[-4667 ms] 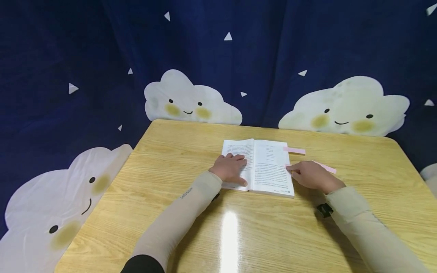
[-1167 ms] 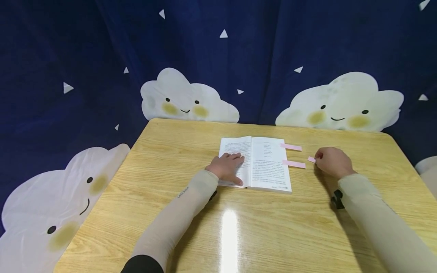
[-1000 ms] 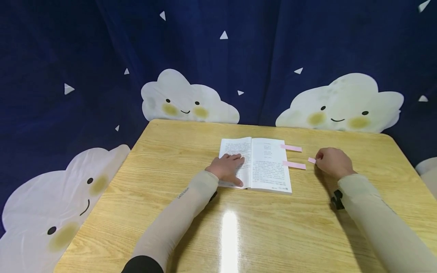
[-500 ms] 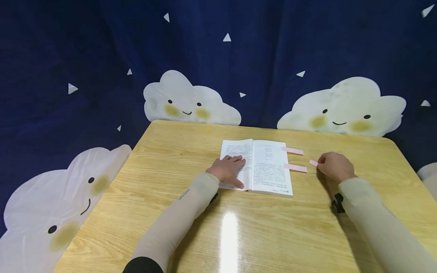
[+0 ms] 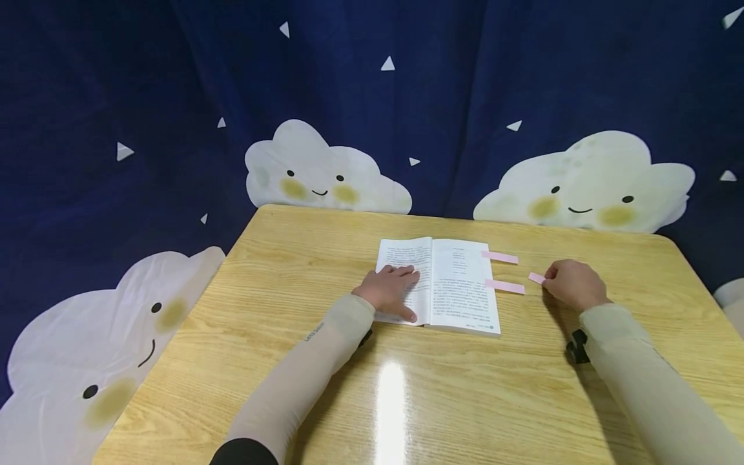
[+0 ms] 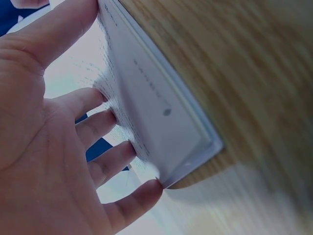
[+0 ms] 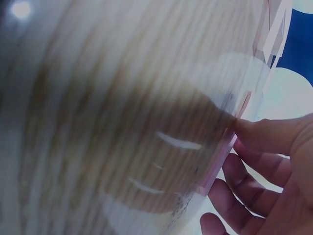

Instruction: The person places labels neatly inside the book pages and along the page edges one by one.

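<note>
An open book (image 5: 462, 284) lies on the wooden table, pages full of small print. My left hand (image 5: 386, 290) rests spread on its left page; in the left wrist view the fingertips touch the page (image 6: 142, 93) near the book's corner. Two pink sticky strips, an upper one (image 5: 501, 258) and a lower one (image 5: 506, 286), stick out past the right page's edge. Right of them, my right hand (image 5: 575, 284) pinches a pink sticky-note pad (image 5: 536, 278) low at the table. The hand hides most of the pad in the head view; the right wrist view shows its long edge (image 7: 215, 169) beside the thumb.
The wooden table (image 5: 290, 258) spreads around the book, with a bright light reflection near the front. A dark blue curtain (image 5: 349, 77) with smiling white clouds hangs behind the table's far edge.
Since the earliest frame, my right hand has left the book's edge, where the lower pink strip now stays, and moved right onto the pink pad. Over the last second both hands barely move.
</note>
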`<state>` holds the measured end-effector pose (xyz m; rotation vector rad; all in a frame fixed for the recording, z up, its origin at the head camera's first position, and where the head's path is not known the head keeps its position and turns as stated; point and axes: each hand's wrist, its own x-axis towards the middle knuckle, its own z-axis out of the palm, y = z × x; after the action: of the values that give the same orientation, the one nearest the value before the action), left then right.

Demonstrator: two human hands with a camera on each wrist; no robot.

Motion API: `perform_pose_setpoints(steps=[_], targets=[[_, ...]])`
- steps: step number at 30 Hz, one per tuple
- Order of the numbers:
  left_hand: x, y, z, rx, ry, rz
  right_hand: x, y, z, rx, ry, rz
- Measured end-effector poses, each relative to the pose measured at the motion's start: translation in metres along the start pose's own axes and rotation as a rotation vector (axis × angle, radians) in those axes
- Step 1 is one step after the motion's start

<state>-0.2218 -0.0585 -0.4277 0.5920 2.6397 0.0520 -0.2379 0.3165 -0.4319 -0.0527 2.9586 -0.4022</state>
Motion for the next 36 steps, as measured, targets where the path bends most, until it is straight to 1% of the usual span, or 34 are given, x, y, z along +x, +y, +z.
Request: perform_pose_setpoints(steps=[12,24,29,36], targets=[[-0.0019,0.0011,-0.0021,0.000,0.002,-0.002,-0.0029,-0.0037,0.0004,-0.014,0.014,0.020],[-0.0020,0.0015,-0.0008,0.001,-0.011,-0.004,-0.0040,0.0006,0.0041,-0.009,0.043,0.024],[-0.0018,0.0015,-0.0002,0.001,-0.008,-0.006,-0.0048,0.0028,0.0044,0.005,0.039,0.013],[-0.0025,0.0011,-0.0011,0.007,0.000,0.001,-0.0057,0.0048,0.0000,0.038,0.000,-0.005]])
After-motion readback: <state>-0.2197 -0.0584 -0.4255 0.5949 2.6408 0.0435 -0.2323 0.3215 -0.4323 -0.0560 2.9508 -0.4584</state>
